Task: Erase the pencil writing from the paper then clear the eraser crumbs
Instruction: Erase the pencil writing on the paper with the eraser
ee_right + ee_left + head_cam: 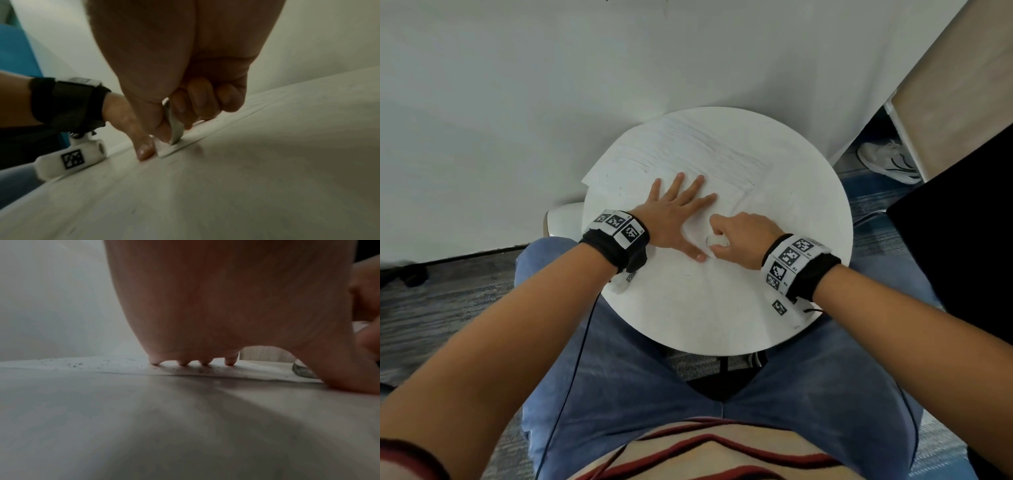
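While the head view looks down, a round white desk point(722, 308) sits over the person's knees, and the paper point(688, 161) lies on its far half. The left hand point(674, 219) is spread wide and flat on the paper, holding it down. The right hand point(739, 236) is curled up, just beside the left thumb. The pencil writing is too faint to see here. A white shoe point(887, 162) lies on the floor to the right.

From the left wrist view, the fingertips point(184, 363) press on the paper point(123, 368). Small dark eraser crumbs point(197, 369) lie around them. A grey bit of the eraser point(302, 371) shows at the right.

From the right wrist view, the right hand point(180, 104) pinches a thin grey eraser point(174, 128) between thumb and fingers. Its tip touches the paper point(205, 134) near the edge. The left thumb point(144, 149) presses on the desk point(226, 186) right beside it.

I think the rubbing is not done, and the crumbs are not cleared yet. The eraser is so near the paper's edge that a hard push could crumple or tear it. If the left hand lifts, the paper could slide. A fast sweep could send crumbs onto the person's lap.

No box, cup or bin shows in any view.
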The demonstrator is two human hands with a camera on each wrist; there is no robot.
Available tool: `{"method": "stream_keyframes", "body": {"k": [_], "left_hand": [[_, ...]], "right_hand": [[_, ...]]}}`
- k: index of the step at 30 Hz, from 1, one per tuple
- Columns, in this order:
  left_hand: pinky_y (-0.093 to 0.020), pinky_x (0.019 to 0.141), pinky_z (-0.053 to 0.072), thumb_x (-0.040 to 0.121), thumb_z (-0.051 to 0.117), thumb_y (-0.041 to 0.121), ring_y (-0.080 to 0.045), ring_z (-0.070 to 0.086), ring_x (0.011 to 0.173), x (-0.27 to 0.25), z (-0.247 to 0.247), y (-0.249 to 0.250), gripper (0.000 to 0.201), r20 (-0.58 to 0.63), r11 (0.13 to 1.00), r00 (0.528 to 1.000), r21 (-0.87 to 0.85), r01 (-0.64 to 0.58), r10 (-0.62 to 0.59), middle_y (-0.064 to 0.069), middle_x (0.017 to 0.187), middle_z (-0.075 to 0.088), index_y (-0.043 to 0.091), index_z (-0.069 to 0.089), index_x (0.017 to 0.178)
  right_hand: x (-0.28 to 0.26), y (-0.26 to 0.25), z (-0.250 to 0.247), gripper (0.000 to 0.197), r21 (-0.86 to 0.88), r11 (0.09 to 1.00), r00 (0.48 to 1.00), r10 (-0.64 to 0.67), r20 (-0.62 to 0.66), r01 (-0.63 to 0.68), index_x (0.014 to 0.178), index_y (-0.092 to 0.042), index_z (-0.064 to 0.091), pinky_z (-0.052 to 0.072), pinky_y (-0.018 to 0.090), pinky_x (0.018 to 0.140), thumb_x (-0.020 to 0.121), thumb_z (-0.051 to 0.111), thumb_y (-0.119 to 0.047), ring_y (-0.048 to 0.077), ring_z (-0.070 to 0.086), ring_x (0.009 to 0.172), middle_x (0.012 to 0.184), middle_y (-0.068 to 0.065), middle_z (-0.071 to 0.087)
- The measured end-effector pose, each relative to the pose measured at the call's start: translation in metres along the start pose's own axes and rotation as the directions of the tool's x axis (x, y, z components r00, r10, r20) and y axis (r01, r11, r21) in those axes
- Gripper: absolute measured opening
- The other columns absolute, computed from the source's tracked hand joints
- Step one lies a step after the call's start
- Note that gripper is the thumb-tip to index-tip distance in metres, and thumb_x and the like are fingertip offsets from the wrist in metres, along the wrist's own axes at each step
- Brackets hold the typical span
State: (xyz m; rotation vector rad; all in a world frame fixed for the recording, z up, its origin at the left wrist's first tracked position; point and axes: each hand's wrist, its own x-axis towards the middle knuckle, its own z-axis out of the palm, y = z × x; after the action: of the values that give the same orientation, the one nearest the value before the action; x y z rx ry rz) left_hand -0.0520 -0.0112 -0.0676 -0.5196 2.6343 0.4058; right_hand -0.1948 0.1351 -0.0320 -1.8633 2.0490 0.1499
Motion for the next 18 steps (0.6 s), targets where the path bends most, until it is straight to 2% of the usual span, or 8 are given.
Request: {"method": "stream_keyframes", "body": {"k": [4, 6, 9, 13, 14, 16, 18], "left_hand": [[-0.063, 0.119, -0.014, 0.067, 0.052, 0.093, -0.028, -0.03, 0.15, 0.0, -0.001, 0.001, 0.124, -0.024, 1.0, 1.0, -0.005, -0.001, 0.001, 0.007, 0.165, -0.03, 0.041, -0.011, 0.159], [-0.065, 0.12, -0.01, 0.076, 0.044, 0.09, -0.028, -0.028, 0.151, 0.0, -0.001, 0.001, 0.111, -0.042, 1.0, 0.999, 0.001, -0.012, 0.012, 0.007, 0.165, -0.028, 0.041, -0.008, 0.16], [-0.064, 0.12, -0.01, 0.082, 0.044, 0.085, -0.029, -0.026, 0.152, 0.001, -0.002, 0.001, 0.103, -0.048, 1.0, 0.998, 0.006, -0.031, 0.031, 0.007, 0.166, -0.027, 0.04, -0.005, 0.161], [-0.063, 0.12, -0.011, 0.082, 0.048, 0.083, -0.028, -0.026, 0.152, 0.002, 0.0, 0.001, 0.103, -0.052, 1.0, 0.998, -0.013, -0.028, 0.028, 0.008, 0.166, -0.027, 0.042, -0.004, 0.16], [-0.063, 0.12, -0.01, 0.082, 0.049, 0.084, -0.027, -0.026, 0.152, 0.002, 0.0, 0.002, 0.103, -0.059, 0.999, 0.998, -0.016, -0.03, 0.029, 0.008, 0.166, -0.026, 0.042, -0.003, 0.16], [-0.064, 0.12, -0.009, 0.081, 0.049, 0.084, -0.028, -0.025, 0.153, 0.002, 0.003, 0.004, 0.103, -0.078, 0.999, 0.996, -0.014, -0.037, 0.036, 0.007, 0.167, -0.025, 0.041, -0.001, 0.16], [-0.063, 0.121, -0.009, 0.081, 0.048, 0.084, -0.028, -0.024, 0.153, 0.004, 0.006, 0.009, 0.103, -0.087, 0.999, 0.995, -0.013, -0.041, 0.04, 0.007, 0.167, -0.024, 0.04, 0.0, 0.161]], "right_hand": [[0.002, 0.017, -0.005, 0.032, 0.046, 0.994, 0.992, 0.099, -0.078, -0.095, 0.11, -0.017, 0.046, 0.04, 0.033, 0.061, 0.095, 0.048, -0.044, 0.025, 0.051, 0.07, 0.081, 0.002, 0.055], [-0.003, 0.012, 0.002, 0.03, 0.03, 0.997, 0.994, 0.078, -0.079, -0.076, 0.11, -0.017, 0.043, 0.041, 0.033, 0.059, 0.095, 0.047, -0.043, 0.026, 0.053, 0.067, 0.083, 0.004, 0.059], [-0.003, 0.011, 0.003, 0.031, 0.048, 0.998, 0.999, 0.036, -0.019, -0.035, 0.108, -0.02, 0.045, 0.039, 0.032, 0.06, 0.094, 0.05, -0.047, 0.023, 0.052, 0.069, 0.077, -0.001, 0.054], [0.005, 0.035, -0.011, 0.029, 0.04, 0.98, 0.971, 0.2, -0.132, -0.197, 0.108, -0.016, 0.045, 0.041, 0.033, 0.062, 0.095, 0.049, -0.041, 0.028, 0.053, 0.07, 0.082, 0.007, 0.056], [0.003, 0.034, -0.009, 0.029, 0.014, 0.981, 0.97, 0.195, -0.145, -0.195, 0.111, -0.015, 0.044, 0.041, 0.034, 0.06, 0.095, 0.048, -0.039, 0.029, 0.053, 0.069, 0.081, 0.007, 0.056], [-0.003, 0.023, 0.0, 0.031, -0.032, 0.995, 0.991, 0.092, -0.1, -0.096, 0.117, -0.017, 0.041, 0.04, 0.033, 0.058, 0.096, 0.046, -0.04, 0.028, 0.055, 0.068, 0.077, 0.003, 0.055], [-0.01, 0.022, 0.006, 0.03, -0.01, 1.0, 1.0, 0.002, -0.027, -0.002, 0.114, -0.02, 0.042, 0.038, 0.032, 0.058, 0.096, 0.047, -0.043, 0.027, 0.057, 0.07, 0.07, -0.004, 0.049]]}}
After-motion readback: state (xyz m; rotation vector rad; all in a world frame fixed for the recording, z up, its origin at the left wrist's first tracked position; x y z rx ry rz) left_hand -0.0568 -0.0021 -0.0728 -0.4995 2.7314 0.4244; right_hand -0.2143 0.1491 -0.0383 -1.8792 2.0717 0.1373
